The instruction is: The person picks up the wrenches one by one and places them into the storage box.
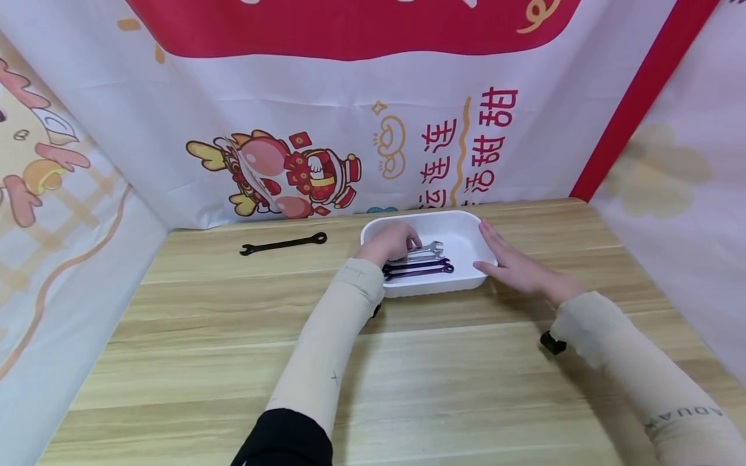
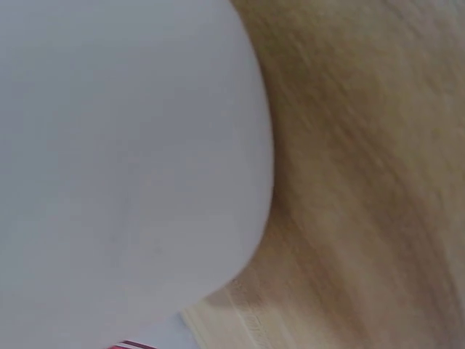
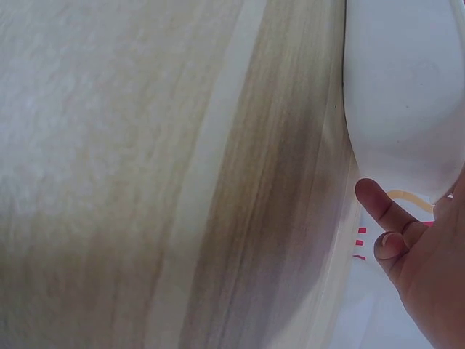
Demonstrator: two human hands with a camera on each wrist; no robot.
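Note:
My left hand (image 1: 393,243) reaches over the near left rim into a white plastic bin (image 1: 466,249), fingers curled down on a silver wrench (image 1: 432,248). More wrenches lie side by side there: another silver one, a dark one (image 1: 414,266) and a purple one (image 1: 419,273), their left ends partly hidden by the hand. At the bin's right end my right hand (image 1: 519,265) rests with straight fingers against the wall, thumb at the rim. In the right wrist view, fingers (image 3: 392,214) of that hand touch the bin's end. The left wrist view shows mostly the bin's outer wall (image 2: 138,160).
A black wrench (image 1: 283,244) lies on the wooden table (image 1: 233,343), left of the bin. Printed cloth (image 1: 303,90) hangs along the back and both sides, close behind the bin.

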